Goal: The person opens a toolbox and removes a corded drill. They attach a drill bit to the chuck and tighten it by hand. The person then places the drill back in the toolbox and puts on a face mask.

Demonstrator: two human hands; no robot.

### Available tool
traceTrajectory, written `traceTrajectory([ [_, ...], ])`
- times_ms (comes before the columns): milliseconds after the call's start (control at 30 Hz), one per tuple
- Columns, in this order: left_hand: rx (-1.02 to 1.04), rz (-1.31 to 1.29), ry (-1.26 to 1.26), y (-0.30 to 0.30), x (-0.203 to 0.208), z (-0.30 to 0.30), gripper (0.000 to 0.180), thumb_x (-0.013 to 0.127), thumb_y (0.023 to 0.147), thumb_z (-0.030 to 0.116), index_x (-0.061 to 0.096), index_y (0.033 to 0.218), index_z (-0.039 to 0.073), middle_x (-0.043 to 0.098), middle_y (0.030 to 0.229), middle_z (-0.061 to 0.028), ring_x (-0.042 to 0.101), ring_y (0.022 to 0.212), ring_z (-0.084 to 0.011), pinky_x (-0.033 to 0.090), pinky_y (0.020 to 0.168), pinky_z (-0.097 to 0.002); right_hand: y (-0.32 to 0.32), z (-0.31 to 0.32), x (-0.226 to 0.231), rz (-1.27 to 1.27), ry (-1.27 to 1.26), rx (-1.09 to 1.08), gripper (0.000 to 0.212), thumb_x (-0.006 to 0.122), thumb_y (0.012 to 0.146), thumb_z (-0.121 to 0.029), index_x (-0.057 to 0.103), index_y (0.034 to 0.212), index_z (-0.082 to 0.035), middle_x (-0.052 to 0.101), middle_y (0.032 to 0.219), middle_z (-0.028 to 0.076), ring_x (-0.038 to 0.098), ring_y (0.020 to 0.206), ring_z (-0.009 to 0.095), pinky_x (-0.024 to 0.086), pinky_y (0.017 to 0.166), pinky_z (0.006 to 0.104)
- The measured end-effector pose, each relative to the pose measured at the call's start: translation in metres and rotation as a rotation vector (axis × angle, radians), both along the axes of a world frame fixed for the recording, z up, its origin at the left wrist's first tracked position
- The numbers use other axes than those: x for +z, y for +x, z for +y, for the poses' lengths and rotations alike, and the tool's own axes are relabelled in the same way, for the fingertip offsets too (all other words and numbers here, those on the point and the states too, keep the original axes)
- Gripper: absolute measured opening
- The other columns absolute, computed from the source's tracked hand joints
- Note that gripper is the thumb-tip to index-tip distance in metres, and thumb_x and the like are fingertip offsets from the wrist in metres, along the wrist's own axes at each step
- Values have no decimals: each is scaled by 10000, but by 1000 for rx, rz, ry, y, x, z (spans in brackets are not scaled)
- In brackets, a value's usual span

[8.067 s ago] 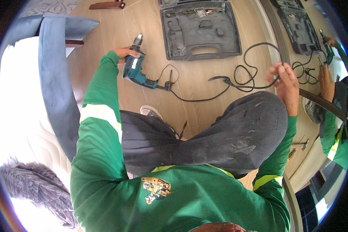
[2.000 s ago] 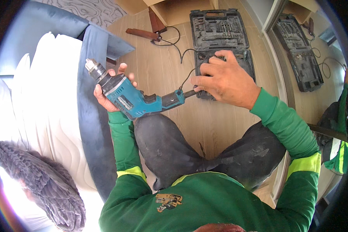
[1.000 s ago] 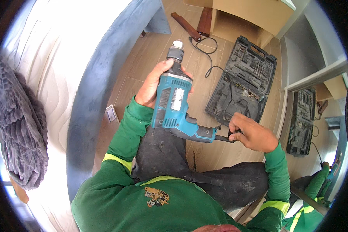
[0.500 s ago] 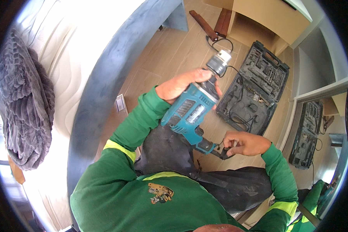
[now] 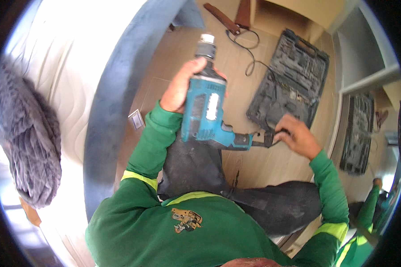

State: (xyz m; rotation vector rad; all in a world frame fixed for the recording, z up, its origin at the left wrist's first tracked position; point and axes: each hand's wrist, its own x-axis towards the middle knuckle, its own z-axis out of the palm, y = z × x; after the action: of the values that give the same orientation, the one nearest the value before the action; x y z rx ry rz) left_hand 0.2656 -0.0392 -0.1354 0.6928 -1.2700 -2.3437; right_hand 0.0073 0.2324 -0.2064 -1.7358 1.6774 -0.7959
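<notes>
A teal and black power drill (image 5: pixel 205 111) is held over my lap, its chuck (image 5: pixel 206 48) pointing away from me. My left hand (image 5: pixel 179 89) is closed round the drill's neck, just behind the chuck. The handle sticks out to the right, with the black power cord (image 5: pixel 269 138) leaving its end. There my right hand (image 5: pixel 297 135) is closed, thumb and fingers pinching the cord beside the handle; the fingertips are slightly blurred.
A black tool case (image 5: pixel 289 80) lies unfolded on the wood-look floor, with bits inside. Dark red-brown wooden pieces (image 5: pixel 223 18) lie beyond it. To the left stands a blue-grey bed frame (image 5: pixel 116 89) with a white mattress (image 5: pixel 73 133) and a grey blanket (image 5: pixel 29 138). A mirror (image 5: pixel 358 133) is at right.
The drill has swung left, its chuck turning from the far right to nearly straight ahead, with my left hand on it. My right hand has moved up and slightly right with the handle end.
</notes>
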Motion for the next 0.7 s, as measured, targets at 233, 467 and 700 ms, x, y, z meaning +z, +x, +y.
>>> traceTrajectory([
  [233, 93, 128, 138, 14, -10, -18, 535, 484, 1056, 527, 609, 1183, 23, 703, 1140, -213, 770, 863, -377, 690, 686, -495, 1, 3, 37, -72, 95, -209, 211, 722, 971, -150, 700, 1132, -17, 654, 1089, 136, 656, 990, 337, 522, 890, 419],
  [467, 19, 124, 163, 11, -12, -22, 555, 483, 1055, 522, 598, 1196, -3, 703, 1134, -225, 767, 870, -393, 694, 703, -491, 5, 8, 53, 138, 5, -11, 253, 721, 972, -141, 659, 1188, -23, 652, 1119, 155, 644, 1016, 332, 506, 877, 405],
  [700, 63, 129, 126, 13, -11, -20, 572, 484, 1052, 531, 598, 1195, -11, 699, 1130, -227, 764, 854, -389, 683, 687, -483, -10, 19, 67, -176, 273, -224, 265, 783, 941, -152, 656, 1137, -27, 681, 877, 90, 640, 774, 195, 488, 708, 336],
])
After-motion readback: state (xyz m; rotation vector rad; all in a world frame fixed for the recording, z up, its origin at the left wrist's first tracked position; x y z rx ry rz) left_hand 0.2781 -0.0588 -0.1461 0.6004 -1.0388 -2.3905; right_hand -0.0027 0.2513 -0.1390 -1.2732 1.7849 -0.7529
